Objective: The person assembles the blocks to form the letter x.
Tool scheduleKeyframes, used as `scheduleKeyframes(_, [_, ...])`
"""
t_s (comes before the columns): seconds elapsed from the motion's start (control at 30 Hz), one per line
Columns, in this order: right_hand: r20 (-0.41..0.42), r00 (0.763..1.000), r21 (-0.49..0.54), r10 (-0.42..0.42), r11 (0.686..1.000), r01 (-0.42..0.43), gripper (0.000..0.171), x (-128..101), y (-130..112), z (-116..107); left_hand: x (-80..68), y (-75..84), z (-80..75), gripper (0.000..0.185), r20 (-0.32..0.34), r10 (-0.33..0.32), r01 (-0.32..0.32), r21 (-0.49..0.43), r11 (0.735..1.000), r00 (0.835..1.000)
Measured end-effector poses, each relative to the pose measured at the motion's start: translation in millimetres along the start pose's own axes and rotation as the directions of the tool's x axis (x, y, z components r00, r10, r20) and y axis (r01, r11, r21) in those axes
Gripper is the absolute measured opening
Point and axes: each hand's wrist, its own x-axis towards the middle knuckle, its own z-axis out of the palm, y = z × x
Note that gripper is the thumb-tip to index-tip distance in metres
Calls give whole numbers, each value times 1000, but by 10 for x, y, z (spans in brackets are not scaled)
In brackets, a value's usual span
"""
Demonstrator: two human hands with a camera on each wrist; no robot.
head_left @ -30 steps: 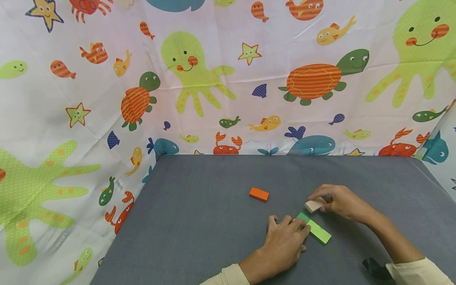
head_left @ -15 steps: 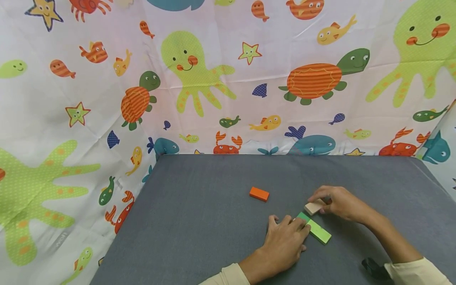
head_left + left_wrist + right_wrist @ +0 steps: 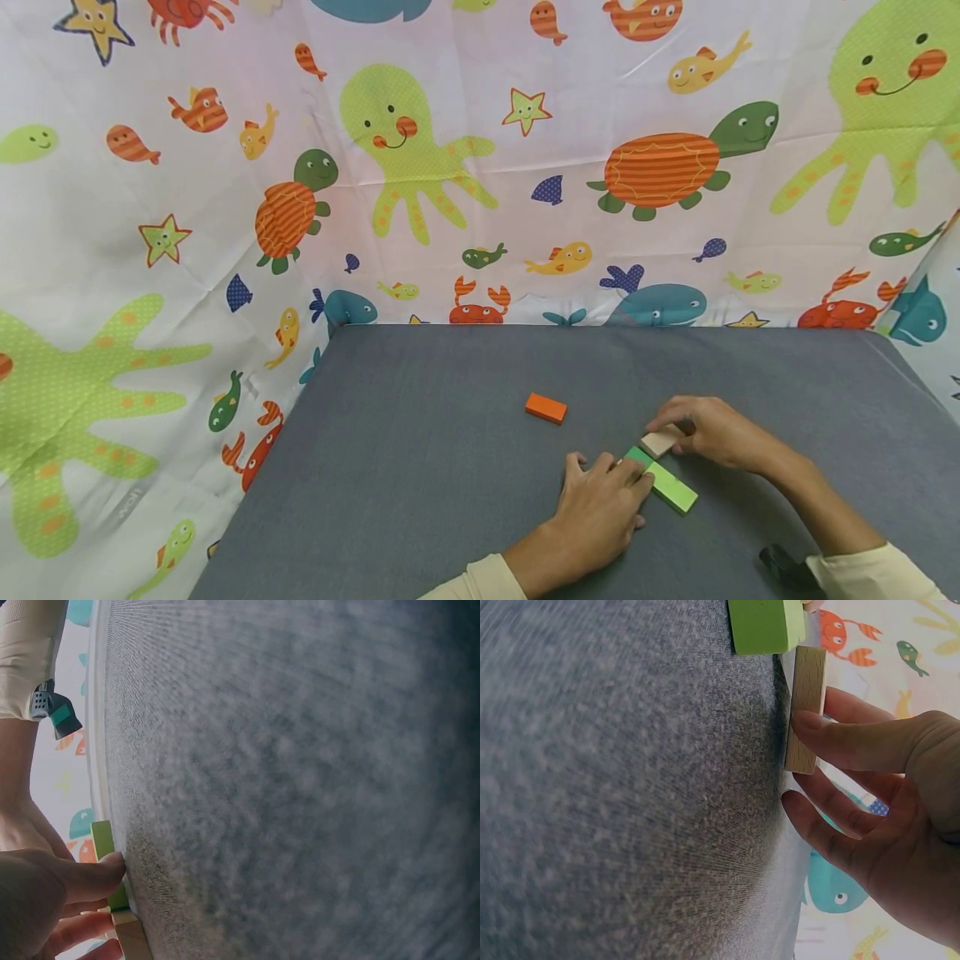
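Observation:
My right hand (image 3: 716, 431) pinches a plain wooden block (image 3: 660, 442) between thumb and fingers; the right wrist view shows this block (image 3: 806, 697) close to a green block (image 3: 759, 626). Touching or a hair apart, I cannot tell. My left hand (image 3: 596, 518) grips the row beside it, fingers bent over a light green block (image 3: 677, 490) and a darker green block (image 3: 638, 456). In the left wrist view the thumb lies against the light green block (image 3: 103, 838), with a wood-coloured block (image 3: 132, 936) by the other fingers. The left fingers hide part of the row.
An orange block (image 3: 546, 409) lies alone farther back on the grey cloth-covered table (image 3: 420, 467). A dark device (image 3: 783, 568) sits at the right cuff. Behind and to the left hangs a white curtain (image 3: 465, 50) printed with sea animals.
The right hand has shifted slightly toward me, bringing the wooden block closer to the green blocks. The left hand and the orange block have stayed put.

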Motion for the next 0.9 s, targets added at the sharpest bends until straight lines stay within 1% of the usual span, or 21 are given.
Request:
scheduleKeyframes(0.2, [5, 1000, -12, -5, 1000, 5, 35, 6, 4, 27, -4, -3, -11, 49, -12, -1, 1, 5, 1000, 1000])
scheduleKeyframes(0.43, [16, 1000, -9, -2, 1000, 2, 35, 29, -17, 40, -2, 0, -17, 49, 1, -1, 1, 3, 1000, 1000])
scheduleKeyframes(0.63, [23, 1000, -9, 4, 1000, -4, 36, 39, -39, 34, -7, -3, -14, 49, -9, 2, -2, 9, 1000, 1000])
scheduleKeyframes(0.9, [27, 999, -19, -16, 1000, 16, 35, 45, -49, 42, -9, -8, -6, 49, -6, 8, -8, 8, 1000, 1000])
